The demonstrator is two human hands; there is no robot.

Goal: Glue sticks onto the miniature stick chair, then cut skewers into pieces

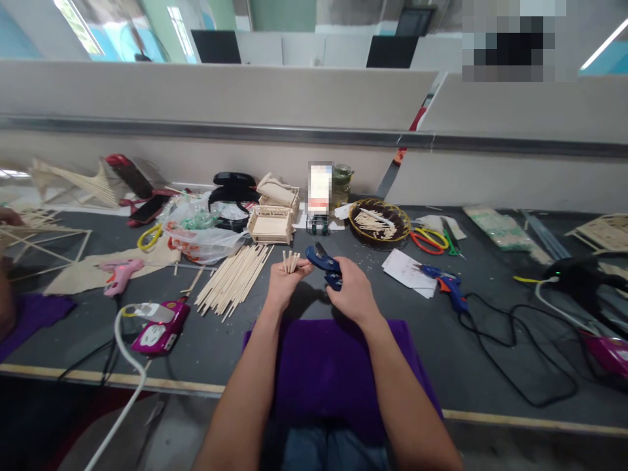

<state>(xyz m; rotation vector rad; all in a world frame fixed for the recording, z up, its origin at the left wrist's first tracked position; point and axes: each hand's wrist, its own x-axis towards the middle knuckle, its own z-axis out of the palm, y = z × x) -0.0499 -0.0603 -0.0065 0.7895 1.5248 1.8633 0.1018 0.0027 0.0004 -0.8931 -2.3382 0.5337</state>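
My left hand (282, 286) is closed around several thin wooden sticks (291, 262), whose ends poke up above the fingers. In my right hand (355, 292) is a pair of dark blue hand shears (322, 260). Its blue head reaches left, close to the fingertips of my left hand; whether it touches a stick I cannot tell. A spread pile of long wooden sticks (234, 281) lies on the table just left of my left hand. Beneath both forearms a purple cloth (338, 366) hangs over the table edge.
Small stick-built boxes (271, 226) and a basket of short sticks (354, 229) stand behind my hands. A pink glue gun (120, 275) and purple power strip (161, 329) lie left; a blue glue gun (449, 286) with looping cable lies right. Another person's arm (6, 288) shows far left.
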